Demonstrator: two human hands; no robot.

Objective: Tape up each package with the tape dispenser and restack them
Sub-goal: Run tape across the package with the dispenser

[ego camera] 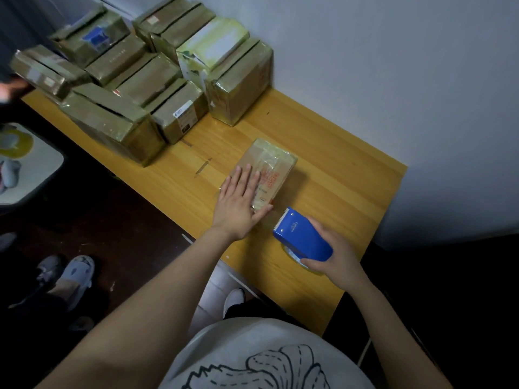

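Head camera looks down on a wooden table (337, 169) that runs away from both hands toward a corner of the wall. Well beyond the hands and to their left, a pile of packages (134, 88) fills the far end, stacked and pushed together. Most look wrapped in glossy tape, so this is probably where finished ones go, which leaves the near end as working room.

One package (272, 167) lies by itself, flat on the table, directly under and just ahead of the left hand. It is a small brown parcel with red print and shiny tape across its top.

The left hand (238, 203) lies flat on that package, fingers straight and spread, palm pressing down and holding nothing. This looks meant to pin the parcel so it cannot slide while tape is drawn, or to smooth a strip onto it.

The right hand (334, 254) is curled round a blue tape dispenser (302, 240), thumb on one side and fingers on the other. It holds the dispenser low over the table, just beside the package's near end. The toothed blade (282, 219) points at the parcel, which suits starting or cutting a strip. I cannot tell whether tape joins dispenser and package. The tape roll (292, 255) shows beneath the dispenser.
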